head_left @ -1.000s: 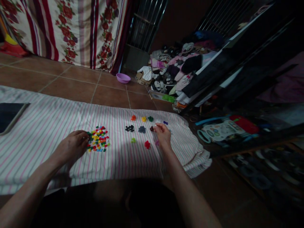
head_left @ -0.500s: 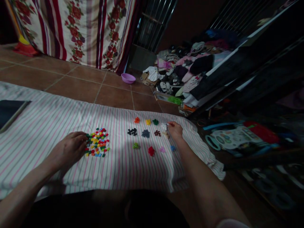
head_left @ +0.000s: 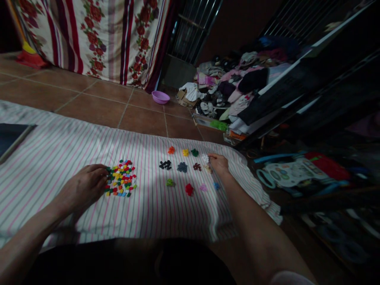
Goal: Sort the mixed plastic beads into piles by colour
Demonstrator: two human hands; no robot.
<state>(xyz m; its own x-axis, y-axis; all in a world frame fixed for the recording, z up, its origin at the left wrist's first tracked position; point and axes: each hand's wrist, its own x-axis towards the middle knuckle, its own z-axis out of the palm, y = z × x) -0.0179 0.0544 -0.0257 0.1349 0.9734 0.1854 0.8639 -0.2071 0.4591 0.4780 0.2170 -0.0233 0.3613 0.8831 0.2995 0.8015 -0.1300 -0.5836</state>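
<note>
My left hand (head_left: 86,183) rests at the left edge of a mixed heap of small coloured pieces (head_left: 121,179), its fingers curled together and their tips partly hidden. My right hand (head_left: 219,162) is closed in a pinch, with thumb and fingertip touching the right side of a small white pile (head_left: 205,158). Whatever the pinch holds is too small to make out. Just below those fingers lies a beige pile (head_left: 208,169). Nearby are a dark green pile (head_left: 194,152), a brown pile (head_left: 196,167) and a blue pile (head_left: 216,185).
More single-colour piles lie on the striped cloth (head_left: 148,213): orange (head_left: 171,150), yellow (head_left: 185,152), black (head_left: 165,165), grey (head_left: 182,167), lime (head_left: 170,182), red (head_left: 189,189) and pink (head_left: 203,187). A dark flat panel (head_left: 13,138) is at left. Beyond stands a purple basin (head_left: 160,97).
The fingertips of my right hand have shifted slightly left and down against the white pile. My left hand has barely moved beside the mixed heap.
</note>
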